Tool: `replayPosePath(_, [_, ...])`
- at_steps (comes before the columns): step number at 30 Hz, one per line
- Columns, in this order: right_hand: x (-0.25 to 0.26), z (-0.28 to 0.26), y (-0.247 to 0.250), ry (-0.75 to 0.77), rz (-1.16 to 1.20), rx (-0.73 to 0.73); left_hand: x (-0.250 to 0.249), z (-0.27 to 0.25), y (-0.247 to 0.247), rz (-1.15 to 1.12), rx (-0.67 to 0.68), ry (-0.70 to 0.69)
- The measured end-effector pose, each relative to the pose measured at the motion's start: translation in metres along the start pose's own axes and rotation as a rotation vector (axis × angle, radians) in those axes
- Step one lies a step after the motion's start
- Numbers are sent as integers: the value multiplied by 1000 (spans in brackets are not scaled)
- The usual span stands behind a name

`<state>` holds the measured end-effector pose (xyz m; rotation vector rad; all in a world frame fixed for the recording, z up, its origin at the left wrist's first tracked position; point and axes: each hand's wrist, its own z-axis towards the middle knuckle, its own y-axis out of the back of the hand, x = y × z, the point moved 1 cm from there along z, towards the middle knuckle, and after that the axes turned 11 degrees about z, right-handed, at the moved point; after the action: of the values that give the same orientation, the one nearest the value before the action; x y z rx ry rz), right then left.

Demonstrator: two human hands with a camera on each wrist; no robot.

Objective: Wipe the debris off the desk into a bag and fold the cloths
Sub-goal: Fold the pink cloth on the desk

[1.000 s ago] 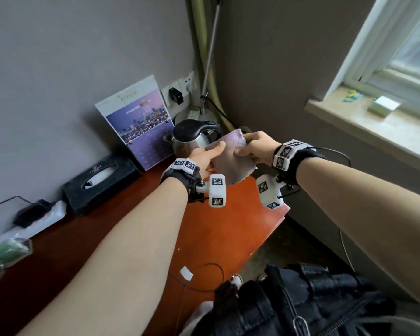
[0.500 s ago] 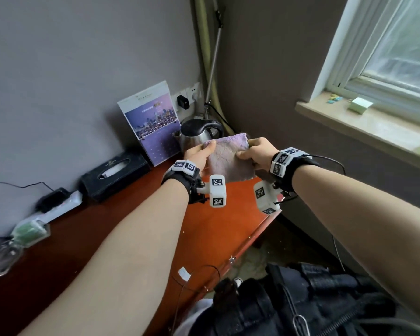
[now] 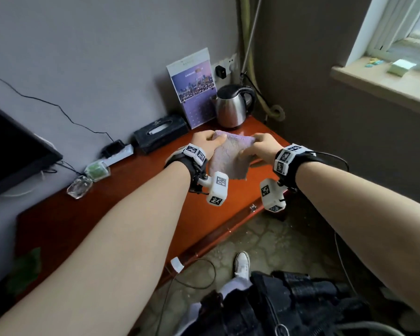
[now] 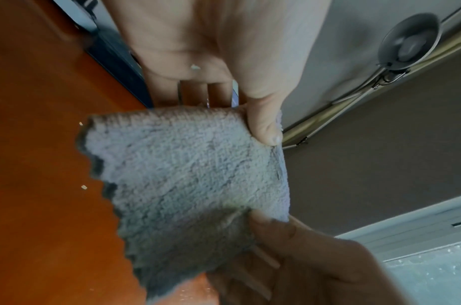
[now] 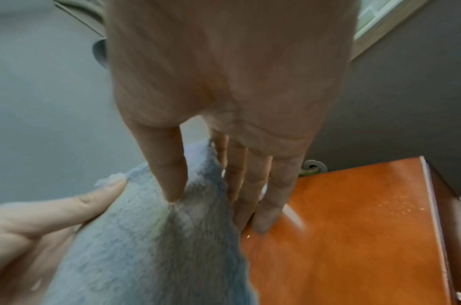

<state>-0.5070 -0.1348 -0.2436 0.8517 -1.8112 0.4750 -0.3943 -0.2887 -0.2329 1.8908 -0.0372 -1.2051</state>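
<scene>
A fluffy lilac-grey cloth [image 3: 228, 156] hangs folded above the right end of the red-brown desk [image 3: 121, 214]. My left hand [image 3: 207, 141] pinches its upper left corner, thumb in front. My right hand [image 3: 261, 146] pinches the upper right corner. In the left wrist view the cloth [image 4: 187, 181] hangs below my thumb, with my right hand [image 4: 289, 258] at its lower edge. The right wrist view shows the cloth [image 5: 156, 237] between my thumb and fingers [image 5: 266, 196]. A few pale crumbs [image 5: 399, 206] lie on the desk [image 5: 354, 237].
A steel kettle [image 3: 232, 106], a calendar [image 3: 195, 88] and a black tissue box [image 3: 159, 133] stand along the wall behind the cloth. A power strip [image 3: 118, 151], small plastic packets [image 3: 90, 178] and a dark screen [image 3: 12, 151] lie to the left. A black bag [image 3: 277, 309] sits by my shoe.
Both hands have lowered the cloth from in front of the kettle toward the desk, still holding its top corners. The head view has tilted down and left.
</scene>
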Motion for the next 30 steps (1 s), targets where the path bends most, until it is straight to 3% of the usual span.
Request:
replayPosePath(4, [10, -12, -33, 131, -291, 25, 23, -28, 26, 145, -13, -20])
replayPosePath(8, [25, -34, -73, 258, -492, 173, 43, -55, 49, 195, -9, -29])
replayPosePath(15, [26, -64, -171, 230, -689, 253, 99, -107, 97, 155, 16, -35])
replayPosePath(19, [7, -75, -242, 200, -685, 263, 166, -146, 134, 113, 45, 37])
replayPosePath(24, [-23, -101, -348, 161, -597, 283, 279, -204, 180, 182, 177, 195])
replayPosePath(30, [-52, -140, -467, 117, -526, 360, 402, -279, 231, -86, 157, 439])
